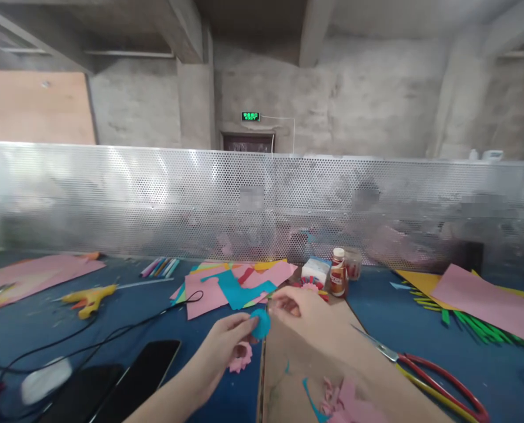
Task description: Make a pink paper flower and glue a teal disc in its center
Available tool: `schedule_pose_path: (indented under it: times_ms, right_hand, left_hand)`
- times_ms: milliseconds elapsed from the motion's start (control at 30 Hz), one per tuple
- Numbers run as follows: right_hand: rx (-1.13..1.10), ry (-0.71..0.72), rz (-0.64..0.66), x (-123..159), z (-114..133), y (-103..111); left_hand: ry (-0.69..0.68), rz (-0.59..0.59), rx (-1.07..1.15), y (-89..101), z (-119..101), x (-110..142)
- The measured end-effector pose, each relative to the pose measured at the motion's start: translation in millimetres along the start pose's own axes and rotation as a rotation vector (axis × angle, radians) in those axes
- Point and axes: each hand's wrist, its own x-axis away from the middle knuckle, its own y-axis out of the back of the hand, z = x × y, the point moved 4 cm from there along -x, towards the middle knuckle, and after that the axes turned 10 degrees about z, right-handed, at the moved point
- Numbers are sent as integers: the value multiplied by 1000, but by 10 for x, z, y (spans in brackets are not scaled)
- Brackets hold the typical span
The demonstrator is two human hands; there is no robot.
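Between thumb and fingers of my left hand is a round blue paper disc, held up over the table. Just below that hand sits a pink paper piece with a zigzag edge, curled into a ring; whether the hand touches it I cannot tell. My right hand hovers to the right of the disc, apart from it, its fingers pinched together. What lies in that pinch, if anything, is too small to make out. Pink paper scraps and a thin blue strip lie beneath my right forearm.
Coloured paper sheets lie ahead. A brown bottle stands beside a white-and-blue box. Red-and-yellow-handled scissors rest at right. Leftward are a yellow glue gun, black cables and a phone. A perforated metal panel borders the back.
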Motion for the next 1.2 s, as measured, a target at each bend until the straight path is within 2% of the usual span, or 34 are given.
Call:
schedule_pose_path:
  times_ms: [133,333,500,600,733,800,967,1200]
  right_hand:
    - [-202,-13,89,-143,-247,-258]
    - [-358,-52,70,-249,-363,-481]
    - [-481,-222,124,-244,-457,-566]
    - [-539,-298,179,-255,-474,-614]
    - [-563,-331,223,-403,-526,-717]
    - [-542,-350,265,-500,-578,-791]
    - [-538,-384,371,-633,-659,-937]
    - [-479,-401,351,-600,-542,-899]
  left_hand:
    - [24,-12,-47,74,157,43]
    - [23,-1,-160,197,79,50]
    - [17,12,-316,485,19,-11]
    - [58,94,-391,606,65,10]
    - [91,268,-470,605,148,78]
    - [86,319,-535,596,178,94]
    - [112,381,-582,630,258,83]
    - [115,390,-568,635,242,83]
